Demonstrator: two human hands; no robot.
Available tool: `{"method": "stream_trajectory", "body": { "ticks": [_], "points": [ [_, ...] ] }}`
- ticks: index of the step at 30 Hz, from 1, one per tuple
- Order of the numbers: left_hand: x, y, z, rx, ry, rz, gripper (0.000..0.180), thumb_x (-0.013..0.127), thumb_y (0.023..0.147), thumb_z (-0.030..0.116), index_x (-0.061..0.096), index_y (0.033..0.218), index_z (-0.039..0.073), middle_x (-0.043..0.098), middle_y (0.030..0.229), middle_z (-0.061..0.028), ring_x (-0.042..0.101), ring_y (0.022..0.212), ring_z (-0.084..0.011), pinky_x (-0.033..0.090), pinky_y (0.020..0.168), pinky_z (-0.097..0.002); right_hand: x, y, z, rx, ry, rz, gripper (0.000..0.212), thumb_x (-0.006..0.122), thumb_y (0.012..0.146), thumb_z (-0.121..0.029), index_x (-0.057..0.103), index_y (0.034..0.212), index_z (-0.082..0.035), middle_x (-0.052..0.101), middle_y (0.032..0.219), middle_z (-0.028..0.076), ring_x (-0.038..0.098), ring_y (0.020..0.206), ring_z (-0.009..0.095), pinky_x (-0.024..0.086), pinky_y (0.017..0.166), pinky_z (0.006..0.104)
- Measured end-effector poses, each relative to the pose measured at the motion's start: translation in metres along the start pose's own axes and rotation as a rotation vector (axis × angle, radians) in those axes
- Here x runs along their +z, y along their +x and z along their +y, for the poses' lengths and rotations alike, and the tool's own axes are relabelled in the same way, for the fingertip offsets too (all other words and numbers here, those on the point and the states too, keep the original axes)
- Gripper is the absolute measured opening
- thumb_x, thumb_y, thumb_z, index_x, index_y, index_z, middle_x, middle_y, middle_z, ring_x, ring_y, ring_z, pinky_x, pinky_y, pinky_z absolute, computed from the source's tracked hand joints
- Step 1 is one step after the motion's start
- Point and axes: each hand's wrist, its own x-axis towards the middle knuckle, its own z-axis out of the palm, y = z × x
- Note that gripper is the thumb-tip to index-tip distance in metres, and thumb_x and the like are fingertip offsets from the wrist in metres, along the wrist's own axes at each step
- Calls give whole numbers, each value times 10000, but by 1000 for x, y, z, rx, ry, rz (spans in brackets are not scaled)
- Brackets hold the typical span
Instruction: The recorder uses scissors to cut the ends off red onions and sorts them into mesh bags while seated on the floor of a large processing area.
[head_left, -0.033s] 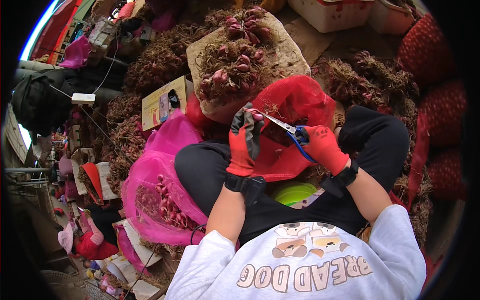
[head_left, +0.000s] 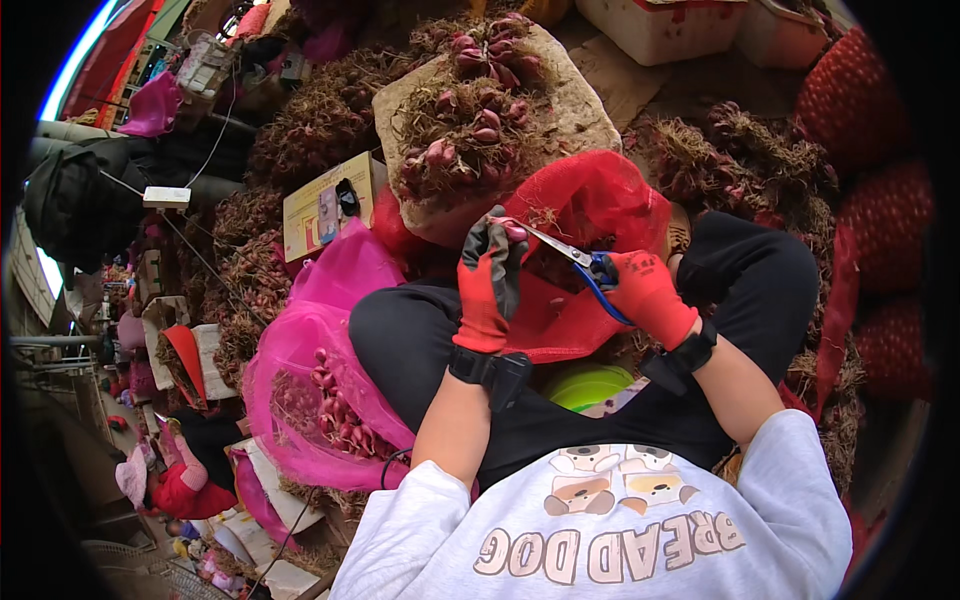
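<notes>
Pale slab before me, my left fingers pinch a shallot just off the slab's near edge while my right fingers curl round scissors, whose tips could nick me if the shallot slipped.

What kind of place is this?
Maybe an onion market or packing shed: heaps of reddish bulbs with dry roots lie around, bulging red mesh sacks line the right side, and a pink mesh bag holds more loose bulbs.
</notes>
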Motion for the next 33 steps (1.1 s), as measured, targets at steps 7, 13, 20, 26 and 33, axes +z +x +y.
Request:
{"method": "stream_trajectory", "body": {
  "ticks": [7,13,20,26,33],
  "points": [
    [14,-9,-3,-121,-15,-124,310,560,915,178,512,1184,33,580,936,-32,576,863,-116,496,767,-249,-6,16,19,44,-3,29,269,647,750,-285,657,895,-58,642,785,168,633,762,326,488,682,403],
    [19,-17,-15,-221,273,-146,222,564,897,117,550,1093,13,605,891,-26,583,802,-108,493,708,-236,-19,18,-7,-118,883,-69,170,666,804,-123,634,944,-32,624,794,-35,528,673,50,465,601,264],
    [25,-30,-16,-172,282,-113,189,564,877,56,556,1058,0,608,920,-20,588,838,-98,491,735,-232,-3,16,-6,-297,501,137,237,708,750,-105,633,968,-46,646,788,54,559,665,97,469,644,278],
    [18,-24,-23,-200,239,-236,228,531,877,-2,527,1105,7,591,943,-26,586,874,-104,487,776,-238,-13,14,-16,-249,284,229,267,731,701,-171,626,920,-59,644,835,115,630,729,269,489,678,339],
    [4,-13,-24,-285,-37,-489,282,466,957,149,456,1214,35,523,1096,-57,521,1006,-127,432,886,-255,-26,13,-9,104,1171,-219,146,652,801,-97,622,912,-7,634,800,25,587,696,72,497,601,229]
  ]
}}
